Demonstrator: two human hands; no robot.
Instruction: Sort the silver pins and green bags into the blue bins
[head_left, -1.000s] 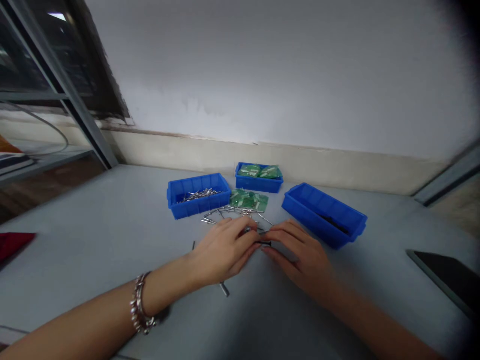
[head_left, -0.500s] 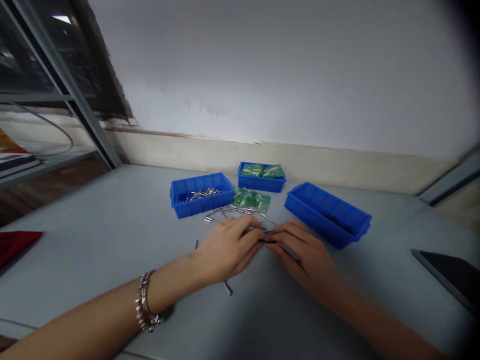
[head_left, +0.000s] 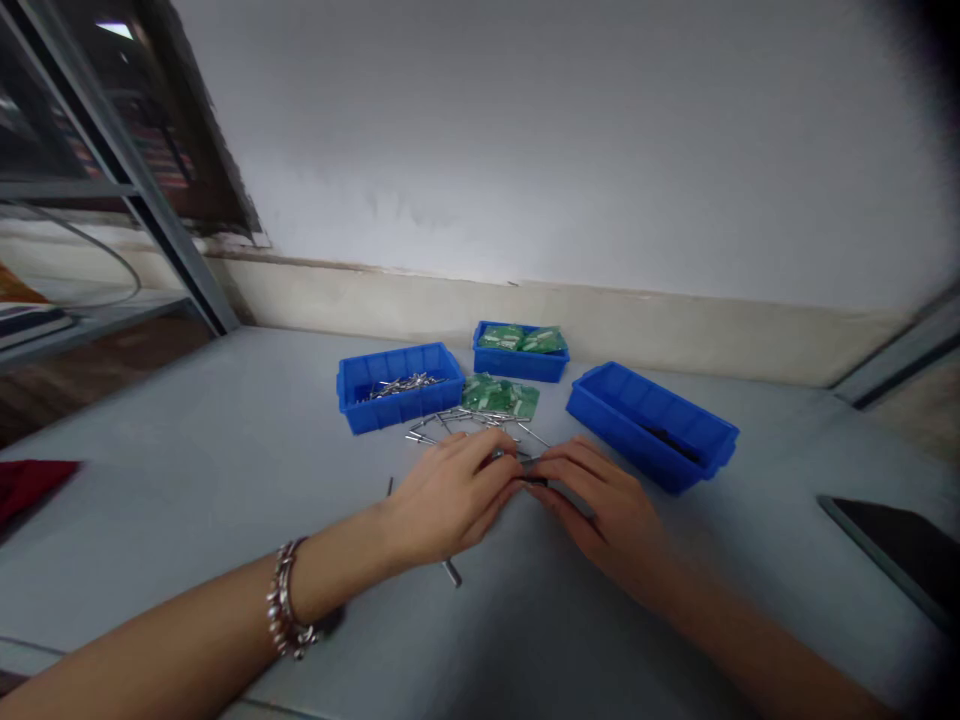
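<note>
My left hand (head_left: 454,495) and my right hand (head_left: 604,500) meet over the table, fingertips nearly touching. Between them is a small, thin dark piece (head_left: 535,482), pinched at either end; its kind is too small to make out. Just beyond my fingers lies a loose group of thin silver metal rods (head_left: 480,418), partly covered by my left hand. Another metal rod (head_left: 451,573) shows below my left hand, its middle hidden. Green plastic packets (head_left: 499,396) lie behind the loose rods.
A blue bin (head_left: 401,410) with silver metal parts stands at the left. Behind, a second blue bin (head_left: 521,367) holds green packets. The right blue bin (head_left: 637,440) contains dark pieces. A dark flat device (head_left: 892,545) lies at far right, a red item (head_left: 34,487) at far left.
The view has shifted very slightly. My fingers have moved a little around the dark piece, and less of it shows between them now. The bins and rods stay where they were.
</note>
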